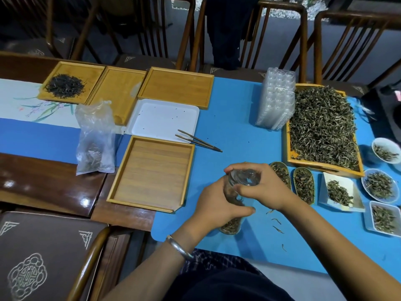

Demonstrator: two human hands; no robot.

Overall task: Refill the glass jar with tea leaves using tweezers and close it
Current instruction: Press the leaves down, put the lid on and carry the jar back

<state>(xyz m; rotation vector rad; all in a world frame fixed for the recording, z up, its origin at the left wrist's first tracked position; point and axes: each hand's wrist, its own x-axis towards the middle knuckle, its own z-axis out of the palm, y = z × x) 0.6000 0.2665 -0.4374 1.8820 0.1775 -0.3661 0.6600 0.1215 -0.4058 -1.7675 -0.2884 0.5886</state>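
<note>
A clear glass jar (231,225) with tea leaves inside stands on the blue mat (238,131) near the front edge. My left hand (217,205) is wrapped round its body. My right hand (258,187) grips the clear lid (243,178) on top of the jar from above. The dark tweezers (198,140) lie apart on the mat, their tips over the corner of the white tray (165,118). A large wooden tray (321,127) heaped with green tea leaves sits at the right.
Several empty wooden trays (152,172) and one with dark tea (65,85) lie at left, beside a plastic bag (95,137). Stacked clear plastic containers (275,98), small scoops (303,185) and dishes of tea (379,185) fill the right. Loose leaves (276,224) dot the mat. Chairs line the far side.
</note>
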